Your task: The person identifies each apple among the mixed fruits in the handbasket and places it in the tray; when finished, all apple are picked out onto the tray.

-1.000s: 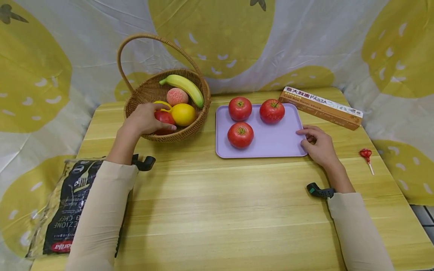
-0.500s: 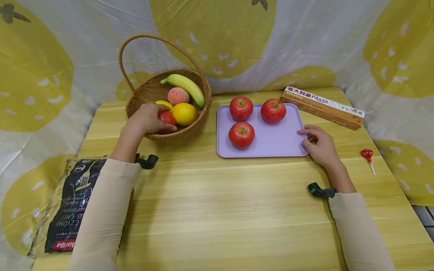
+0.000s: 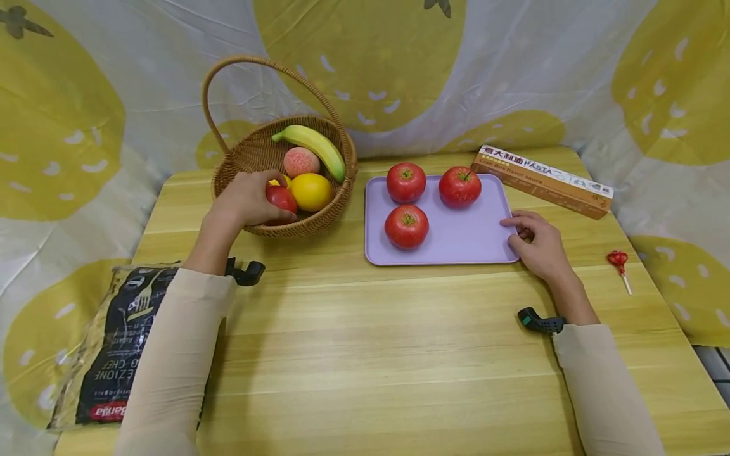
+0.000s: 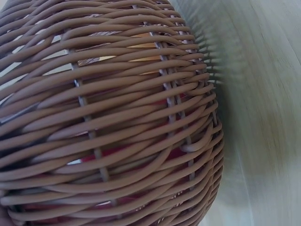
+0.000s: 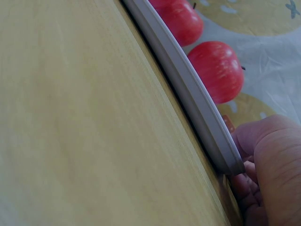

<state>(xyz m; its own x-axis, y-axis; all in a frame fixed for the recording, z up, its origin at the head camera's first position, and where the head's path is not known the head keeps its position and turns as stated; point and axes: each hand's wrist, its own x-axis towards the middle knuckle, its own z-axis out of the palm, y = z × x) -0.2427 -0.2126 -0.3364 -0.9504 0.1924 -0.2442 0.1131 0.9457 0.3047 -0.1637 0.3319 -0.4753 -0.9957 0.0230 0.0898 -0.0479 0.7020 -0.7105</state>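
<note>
Inside the wicker basket (image 3: 274,231), my left hand (image 3: 242,196) grips a round red fruit (image 3: 282,198) between thumb and fingers. A lemon (image 3: 310,192) lies right beside it, with a peach (image 3: 300,162) and a banana (image 3: 319,149) behind. Part of another yellow fruit shows under my fingers. The left wrist view is filled by the basket's woven side (image 4: 122,103), with red showing through the gaps. My right hand (image 3: 538,244) pinches the right edge of the lilac tray (image 3: 456,244), thumb on the rim (image 5: 225,150). Three red apples (image 3: 406,227) sit on the tray's left and middle.
Behind the tray's right corner lies a pasta box (image 3: 542,180). A red lollipop (image 3: 618,259) is near the table's right edge. At the left, a black pasta bag (image 3: 116,354) lies partly under my left forearm. A patterned cloth (image 3: 399,69) hangs behind the table.
My left fingers have shifted slightly over the red fruit and now cover more of the yellow fruit behind it. The right hand and the tray stay in place.
</note>
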